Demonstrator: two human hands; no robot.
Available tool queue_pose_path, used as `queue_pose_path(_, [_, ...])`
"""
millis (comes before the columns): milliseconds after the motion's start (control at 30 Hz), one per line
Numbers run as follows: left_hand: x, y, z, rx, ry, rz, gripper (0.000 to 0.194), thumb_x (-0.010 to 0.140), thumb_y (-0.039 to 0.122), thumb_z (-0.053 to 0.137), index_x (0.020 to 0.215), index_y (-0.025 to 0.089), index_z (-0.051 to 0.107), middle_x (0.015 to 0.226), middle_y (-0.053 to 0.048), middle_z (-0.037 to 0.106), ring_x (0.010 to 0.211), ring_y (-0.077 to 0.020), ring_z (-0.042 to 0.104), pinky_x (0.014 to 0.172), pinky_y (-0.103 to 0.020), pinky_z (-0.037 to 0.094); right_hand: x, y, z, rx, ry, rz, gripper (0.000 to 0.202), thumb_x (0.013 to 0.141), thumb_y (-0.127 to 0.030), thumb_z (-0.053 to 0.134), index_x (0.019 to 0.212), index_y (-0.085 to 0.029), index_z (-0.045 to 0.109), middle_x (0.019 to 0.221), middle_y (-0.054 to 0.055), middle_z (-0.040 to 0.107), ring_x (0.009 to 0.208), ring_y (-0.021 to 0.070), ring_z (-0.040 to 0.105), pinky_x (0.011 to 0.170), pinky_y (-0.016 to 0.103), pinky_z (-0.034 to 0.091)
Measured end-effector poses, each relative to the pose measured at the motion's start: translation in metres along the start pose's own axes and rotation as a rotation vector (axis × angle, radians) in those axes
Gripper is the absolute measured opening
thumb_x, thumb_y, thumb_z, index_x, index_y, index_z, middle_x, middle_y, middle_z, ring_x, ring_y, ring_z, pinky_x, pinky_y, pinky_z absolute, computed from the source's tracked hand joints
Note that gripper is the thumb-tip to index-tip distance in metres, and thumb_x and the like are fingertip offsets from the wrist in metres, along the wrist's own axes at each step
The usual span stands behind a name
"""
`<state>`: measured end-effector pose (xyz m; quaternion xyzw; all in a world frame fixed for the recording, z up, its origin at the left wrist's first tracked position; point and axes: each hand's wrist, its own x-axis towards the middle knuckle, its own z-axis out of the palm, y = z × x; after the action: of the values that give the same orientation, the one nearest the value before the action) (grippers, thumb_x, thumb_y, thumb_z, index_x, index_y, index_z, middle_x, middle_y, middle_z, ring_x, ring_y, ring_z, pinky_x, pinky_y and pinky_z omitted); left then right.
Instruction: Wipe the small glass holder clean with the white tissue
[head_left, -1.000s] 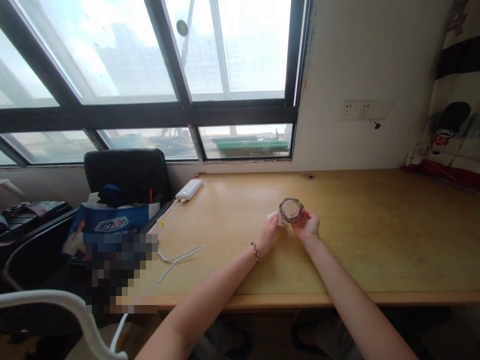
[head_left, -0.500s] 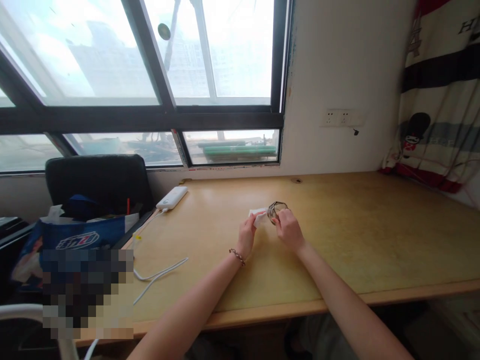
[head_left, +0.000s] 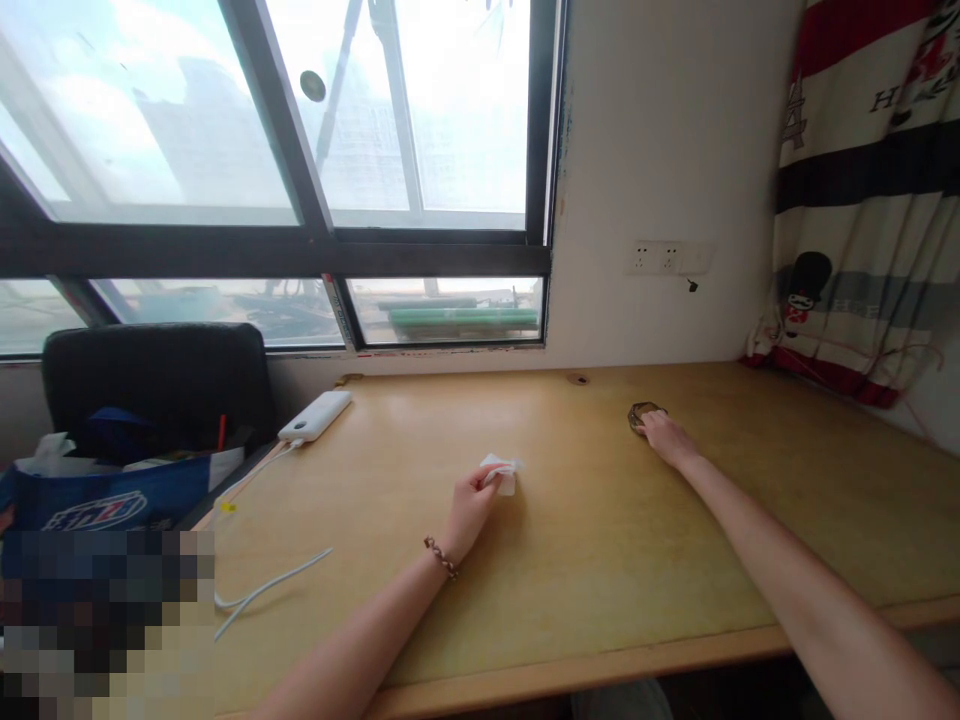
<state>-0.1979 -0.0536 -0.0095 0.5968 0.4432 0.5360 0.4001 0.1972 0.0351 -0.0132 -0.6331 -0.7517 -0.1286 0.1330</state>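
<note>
My left hand (head_left: pixel 474 500) is pinched shut on a white tissue (head_left: pixel 508 478), held over the middle of the wooden desk. At the far right part of the desk, my right hand (head_left: pixel 667 436) grips a small see-through dish with a dark angular rim, which looks like a glass ashtray (head_left: pixel 637 414). The ashtray is at or just above the desk surface; whether it touches is unclear. My right fingers cover its near right side. A wide gap separates the two hands.
The wooden desk (head_left: pixel 570 560) runs up to the wall and window. On its left edge lies a white power bank (head_left: pixel 315 416) with a white cable (head_left: pixel 277 580). A black chair (head_left: pixel 157 385) and a blue bag (head_left: pixel 120 490) stand left. A curtain (head_left: pixel 855 270) hangs at right.
My hands were together, tissue beside the ashtray. My right hand has carried the ashtray away to the right, while my left hand keeps the tissue. The view has shifted slightly right.
</note>
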Motion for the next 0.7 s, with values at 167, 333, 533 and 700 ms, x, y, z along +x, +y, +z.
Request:
queue_pose_path(167, [0.0, -0.003, 0.002, -0.021, 0.032, -0.042, 0.023, 0.068, 0.03, 0.057, 0.084, 0.017, 0.068, 0.07, -0.001, 0.066, 0.063, -0.0145, 0.057, 0.06, -0.024, 0.044, 0.009, 0.034, 0.012, -0.01, -0.014, 0.051, 0.012, 0.082, -0.023, 0.042, 0.079, -0.017, 0.052, 0.089, 0.011, 0.057, 0.09, 0.0227, 0.049, 0.075, 0.032, 0.036])
queue_pose_path(333, [0.002, -0.005, 0.002, -0.008, 0.025, -0.076, 0.024, 0.067, 0.03, 0.057, 0.083, 0.015, 0.068, 0.065, 0.0, 0.064, 0.057, -0.0126, 0.054, 0.055, -0.022, 0.042, 0.012, 0.044, 0.017, 0.034, -0.036, 0.037, 0.012, 0.081, -0.023, 0.044, 0.079, -0.016, 0.054, 0.089, 0.012, 0.057, 0.093, 0.0231, 0.048, 0.075, 0.032, 0.036])
queue_pose_path(533, [0.002, -0.005, 0.002, 0.025, 0.037, -0.052, 0.023, 0.069, 0.03, 0.055, 0.081, 0.016, 0.068, 0.068, -0.001, 0.064, 0.061, -0.0129, 0.054, 0.057, -0.022, 0.042, 0.018, 0.047, 0.016, 0.072, -0.068, 0.051, 0.012, 0.081, -0.022, 0.044, 0.079, -0.017, 0.055, 0.09, 0.013, 0.058, 0.091, 0.0234, 0.049, 0.075, 0.032, 0.036])
queue_pose_path(700, [0.002, -0.005, 0.002, -0.031, 0.041, -0.077, 0.024, 0.068, 0.031, 0.058, 0.08, 0.013, 0.067, 0.07, -0.002, 0.064, 0.062, -0.0122, 0.054, 0.057, -0.022, 0.042, 0.031, 0.016, -0.007, 0.09, -0.044, 0.147, 0.016, 0.075, -0.02, 0.05, 0.088, -0.012, 0.056, 0.093, 0.017, 0.059, 0.093, 0.0262, 0.049, 0.077, 0.035, 0.036])
